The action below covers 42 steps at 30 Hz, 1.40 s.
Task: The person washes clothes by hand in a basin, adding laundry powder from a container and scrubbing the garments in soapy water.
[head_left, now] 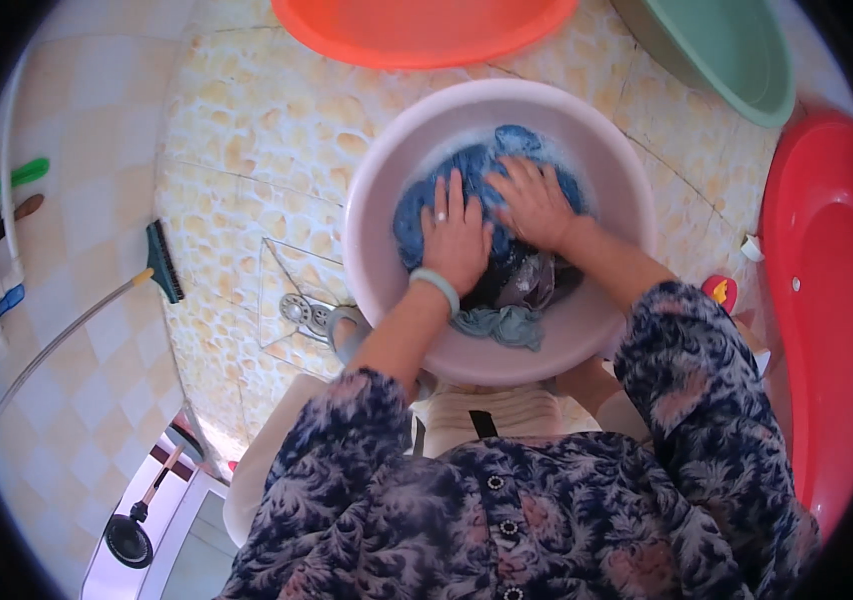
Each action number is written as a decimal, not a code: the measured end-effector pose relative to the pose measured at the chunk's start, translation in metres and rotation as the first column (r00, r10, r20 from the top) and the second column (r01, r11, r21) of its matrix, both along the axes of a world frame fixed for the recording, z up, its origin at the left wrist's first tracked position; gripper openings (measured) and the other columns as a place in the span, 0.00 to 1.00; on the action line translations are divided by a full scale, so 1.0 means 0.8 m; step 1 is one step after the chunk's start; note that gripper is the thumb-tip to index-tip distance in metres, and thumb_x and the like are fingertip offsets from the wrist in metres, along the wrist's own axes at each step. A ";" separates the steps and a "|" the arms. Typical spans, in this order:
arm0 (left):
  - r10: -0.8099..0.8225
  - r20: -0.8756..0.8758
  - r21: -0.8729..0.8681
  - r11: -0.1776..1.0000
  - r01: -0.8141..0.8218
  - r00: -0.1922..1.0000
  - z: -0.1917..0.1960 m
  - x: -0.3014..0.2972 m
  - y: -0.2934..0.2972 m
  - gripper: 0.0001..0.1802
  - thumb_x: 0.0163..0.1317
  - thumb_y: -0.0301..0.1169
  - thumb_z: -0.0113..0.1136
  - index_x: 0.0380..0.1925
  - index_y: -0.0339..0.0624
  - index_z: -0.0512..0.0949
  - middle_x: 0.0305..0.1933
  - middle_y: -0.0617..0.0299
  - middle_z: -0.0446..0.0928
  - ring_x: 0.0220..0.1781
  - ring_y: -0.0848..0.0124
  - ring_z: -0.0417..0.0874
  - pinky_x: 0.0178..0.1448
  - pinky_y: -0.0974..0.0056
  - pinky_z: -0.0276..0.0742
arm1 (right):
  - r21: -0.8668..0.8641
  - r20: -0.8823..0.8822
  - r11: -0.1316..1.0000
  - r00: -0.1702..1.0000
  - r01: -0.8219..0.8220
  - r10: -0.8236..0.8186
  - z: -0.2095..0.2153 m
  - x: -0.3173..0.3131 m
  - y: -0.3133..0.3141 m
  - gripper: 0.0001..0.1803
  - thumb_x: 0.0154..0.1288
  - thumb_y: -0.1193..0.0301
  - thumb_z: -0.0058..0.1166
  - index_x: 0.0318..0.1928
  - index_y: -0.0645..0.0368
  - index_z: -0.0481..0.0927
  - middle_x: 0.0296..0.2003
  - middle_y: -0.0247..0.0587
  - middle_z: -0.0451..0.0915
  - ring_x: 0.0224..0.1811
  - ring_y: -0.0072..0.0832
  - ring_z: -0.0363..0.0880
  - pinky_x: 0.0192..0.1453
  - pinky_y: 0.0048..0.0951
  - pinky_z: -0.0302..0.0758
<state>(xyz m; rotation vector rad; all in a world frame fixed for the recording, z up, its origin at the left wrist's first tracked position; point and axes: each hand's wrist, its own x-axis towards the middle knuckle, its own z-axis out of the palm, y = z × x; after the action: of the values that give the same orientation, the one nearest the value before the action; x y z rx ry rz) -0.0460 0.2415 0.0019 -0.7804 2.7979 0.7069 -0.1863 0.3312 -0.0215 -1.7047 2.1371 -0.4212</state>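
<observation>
A pale pink basin (372,215) stands on the floor in front of me, with wet clothes and some suds inside. My left hand (457,240), with a ring and a pale bangle at the wrist, lies fingers stretched on the blue cloth (467,165). To its right my right hand (535,203) presses on the same blue cloth, fingers spread. Below both hands are a dark, wet, shiny piece (532,280) and a grey-blue cloth (507,327), which rests against the basin's near wall. How deep the water is I cannot tell.
An orange basin (427,45) is beyond the pink one, and a green tub (737,60) leans at the far right. A red baby bath (797,230) stands on the right. Left are a floor drain (307,314) and a long-handled floor brush (163,265) against the tiled wall.
</observation>
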 end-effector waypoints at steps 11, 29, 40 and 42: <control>0.178 0.141 0.126 0.973 -0.196 0.974 -0.029 -0.057 -0.076 0.12 0.55 0.29 0.44 0.37 0.38 0.73 0.33 0.39 0.75 0.39 0.46 0.76 0.46 0.49 0.70 | 0.334 0.055 0.860 0.903 0.386 -0.427 0.001 -0.022 -0.084 0.16 0.59 0.61 0.39 0.37 0.57 0.77 0.39 0.51 0.78 0.44 0.46 0.76 0.49 0.44 0.70; -0.114 0.093 -0.011 0.993 0.115 0.989 0.033 0.015 0.022 0.36 0.53 0.40 0.58 0.61 0.49 0.56 0.66 0.43 0.49 0.64 0.46 0.55 0.59 0.38 0.55 | 0.083 -0.046 0.990 0.992 -0.111 0.115 0.039 -0.003 0.033 0.29 0.51 0.67 0.55 0.56 0.54 0.65 0.55 0.51 0.64 0.61 0.49 0.58 0.57 0.51 0.61; 0.188 0.169 0.145 0.966 -0.213 0.968 -0.030 -0.044 -0.073 0.17 0.58 0.33 0.44 0.42 0.31 0.70 0.34 0.38 0.75 0.40 0.45 0.75 0.47 0.48 0.70 | 0.341 0.034 0.936 0.994 0.083 -0.100 -0.005 -0.038 -0.080 0.13 0.54 0.70 0.40 0.38 0.58 0.75 0.36 0.54 0.78 0.39 0.47 0.77 0.44 0.47 0.73; 0.198 0.197 0.132 0.965 -0.226 0.960 -0.038 -0.052 -0.084 0.15 0.58 0.33 0.44 0.36 0.31 0.73 0.34 0.37 0.75 0.39 0.44 0.76 0.47 0.49 0.70 | 0.357 0.012 0.924 0.988 0.139 -0.153 0.001 -0.039 -0.088 0.14 0.53 0.71 0.40 0.37 0.59 0.78 0.37 0.54 0.78 0.41 0.47 0.77 0.44 0.45 0.73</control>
<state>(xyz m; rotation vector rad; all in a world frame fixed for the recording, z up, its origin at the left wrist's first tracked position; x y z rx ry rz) -0.0875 0.1745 -0.0288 -1.0681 2.4872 0.8278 -0.2173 0.2604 -0.0209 -1.3312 2.1616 -0.0948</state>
